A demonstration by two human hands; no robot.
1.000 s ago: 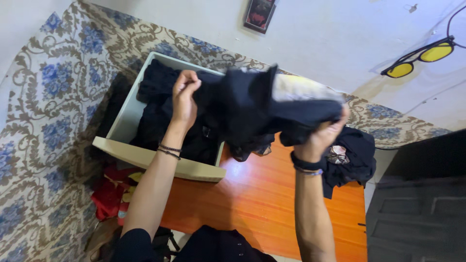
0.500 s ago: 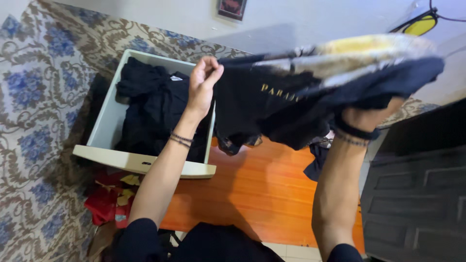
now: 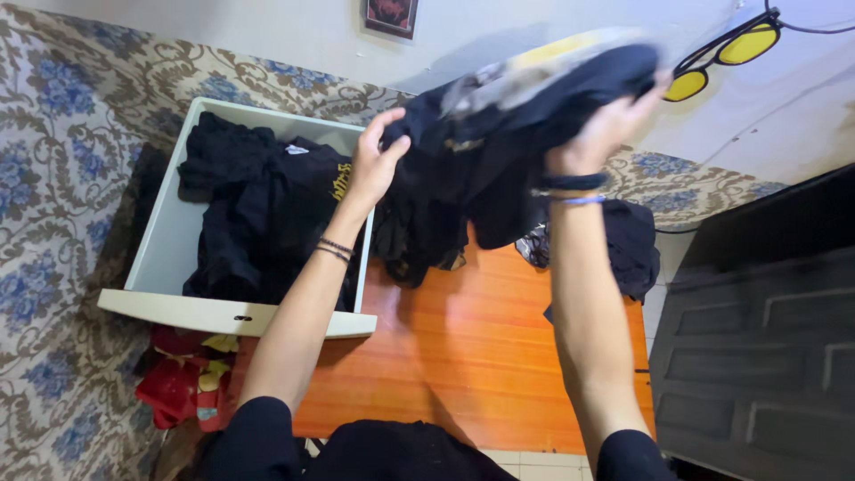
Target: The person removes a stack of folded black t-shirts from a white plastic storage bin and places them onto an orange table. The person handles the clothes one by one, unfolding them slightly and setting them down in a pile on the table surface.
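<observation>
Carpet (image 3: 62, 178) with blue flowers and a beige scroll pattern fills the left side of my view and runs along the pale wall. To my right stands a dark panelled cabinet (image 3: 757, 347). Between them lies an orange wooden worktop (image 3: 472, 356), bare along its near part.

On the left, over the carpet and the worktop's edge, sits a white drawer (image 3: 169, 240), pulled free and lying flat, with a heap of black clothes (image 3: 258, 205) inside; one piece shows a small yellow print. Just below the drawer's front lies a crumpled red cloth (image 3: 178, 392) on the carpet. Another dark bundle (image 3: 632, 245) rests at the far right end of the worktop, behind my right forearm.

I hold a black garment (image 3: 499, 134) up in the air between both hands, above the far side of the worktop and just right of the drawer. Its upper edge is blurred, with a pale and yellow patch on top, and its lower folds hang down toward the wood.

My left hand (image 3: 374, 165) grips the garment's left edge, fingers curled over the cloth, thin bands on the wrist. My right hand (image 3: 606, 129) clutches the right side, fingers closed into the fabric, a dark band and a light one at the wrist.

Yellow-lensed glasses (image 3: 721, 53) hang on the wall at upper right, and a small dark framed picture (image 3: 390, 16) sits at the top.
</observation>
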